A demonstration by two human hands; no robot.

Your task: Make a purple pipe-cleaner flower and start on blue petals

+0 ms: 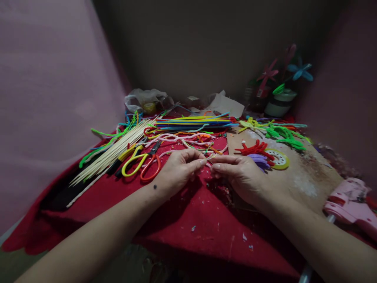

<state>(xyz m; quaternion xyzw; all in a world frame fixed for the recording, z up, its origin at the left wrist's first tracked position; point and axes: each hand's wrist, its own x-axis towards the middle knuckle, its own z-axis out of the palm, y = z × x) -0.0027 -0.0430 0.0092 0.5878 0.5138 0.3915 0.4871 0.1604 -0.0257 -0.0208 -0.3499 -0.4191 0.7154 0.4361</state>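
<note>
Left hand (179,169) and right hand (242,175) each pinch one end of a thin pale strand (209,157) at the fingertips, just above the red cloth (188,212). Risks: the grip is tiny, so the strand may slip and get lost among the pipe cleaners (191,120). Scissors (153,150) beside the left hand could snag.

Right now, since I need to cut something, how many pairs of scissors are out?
2: yellow-handled metal scissors and red-handled metal scissors, side by side beside the left hand; others may be hidden.
</note>
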